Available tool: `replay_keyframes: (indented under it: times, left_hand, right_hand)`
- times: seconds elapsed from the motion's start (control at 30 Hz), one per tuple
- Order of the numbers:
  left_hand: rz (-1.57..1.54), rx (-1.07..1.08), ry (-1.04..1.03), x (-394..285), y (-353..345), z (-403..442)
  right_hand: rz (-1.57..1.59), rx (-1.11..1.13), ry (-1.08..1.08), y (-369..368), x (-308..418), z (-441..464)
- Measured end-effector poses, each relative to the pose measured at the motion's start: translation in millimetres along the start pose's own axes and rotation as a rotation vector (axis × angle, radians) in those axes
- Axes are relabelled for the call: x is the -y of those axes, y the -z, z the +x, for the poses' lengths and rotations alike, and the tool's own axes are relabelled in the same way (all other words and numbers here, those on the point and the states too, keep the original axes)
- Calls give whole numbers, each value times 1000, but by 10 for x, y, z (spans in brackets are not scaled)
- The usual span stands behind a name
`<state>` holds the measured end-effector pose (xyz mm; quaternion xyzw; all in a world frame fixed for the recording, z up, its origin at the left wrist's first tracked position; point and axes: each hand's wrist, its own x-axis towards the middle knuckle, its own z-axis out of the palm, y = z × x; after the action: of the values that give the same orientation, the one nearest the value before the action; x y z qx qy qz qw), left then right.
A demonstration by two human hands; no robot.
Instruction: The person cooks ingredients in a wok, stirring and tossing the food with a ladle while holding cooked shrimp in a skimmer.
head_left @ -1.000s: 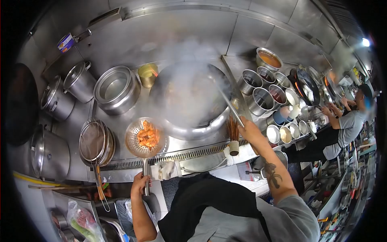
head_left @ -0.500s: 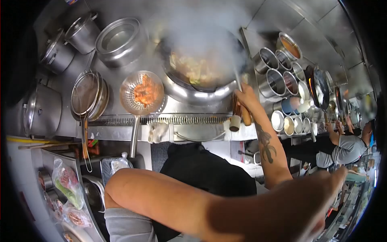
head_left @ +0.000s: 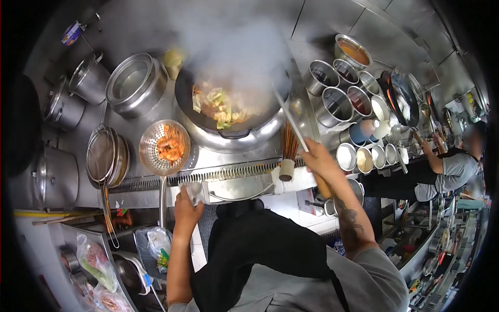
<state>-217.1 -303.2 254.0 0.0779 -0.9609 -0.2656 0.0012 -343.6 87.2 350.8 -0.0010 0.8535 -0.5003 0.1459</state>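
My right hand (head_left: 318, 158) is closed round a long metal-shafted wok utensil (head_left: 291, 117) with a wooden grip. The utensil's head is lost in steam, so I cannot tell whether it is a ladle or a spatula. Its shaft reaches into a black wok (head_left: 192, 112) holding cabbage pieces (head_left: 221, 104) and other food. At the counter's front edge, my left hand (head_left: 187, 213) has its fingers on a crumpled white cloth (head_left: 194, 192). Left of the wok, a perforated strainer (head_left: 148, 156) holds orange-red cooked shrimp (head_left: 170, 143).
Steel containers of sauces (head_left: 335, 104) and small seasoning cups (head_left: 364, 158) crowd the right. A bamboo brush (head_left: 288, 143) stands by the wok. Mesh strainers (head_left: 101, 153) and lidded pots (head_left: 60, 174) are at left. Another person (head_left: 455, 169) works at the far right.
My left forearm, which crossed the front of the view with its hand at the right, has swung left; that hand is now on the cloth. My right hand still holds the utensil.
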Motion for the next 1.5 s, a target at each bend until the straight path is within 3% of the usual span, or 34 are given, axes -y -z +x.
replay_keyframes:
  times: [0.07,0.13,0.23,0.33,0.53,0.6,0.7,0.8,0.93,1.1,1.2,1.3,1.43,1.5]
  left_hand:
    - [107,97,139,166,-189,4]
    - [235,64,178,219,-268,54]
    - [415,17,230,194,-261,147]
    - [378,60,227,421,-329,216]
    - [50,85,183,742,-424,316]
    - [-339,129,241,852,-400,334]
    - [-1110,213,393,892,-297,265]
    - [-1375,274,455,756,-21,175]
    - [-1516,280,422,629,167,136]
    - [-1654,324,468,660,237,108]
    - [-1672,336,449,635,281,113]
    - [-1662,368,458,582,368,83]
    - [-1721,439,472,606,382,62]
    - [-1750,466,509,581,400,56]
  right_hand:
    - [309,185,-114,-197,-62,217]
    - [620,233,-369,-186,158,167]
    - [1240,456,-452,-90,-79,195]
    - [1539,584,-465,-122,-164,175]
    - [965,329,-357,-127,188,42]
    - [849,226,-312,-258,284,28]
    - [1063,286,-330,-209,246,71]
    - [1201,265,-355,-271,196,94]
    - [1328,302,-412,-342,121,59]
    - [1736,510,-323,-392,-8,-82]
    - [1487,345,-312,-537,28,-137]
    - [1484,309,-404,-353,104,-49]
    - [1241,172,-318,-120,609,-162]
    - [1245,251,-233,73,829,-162]
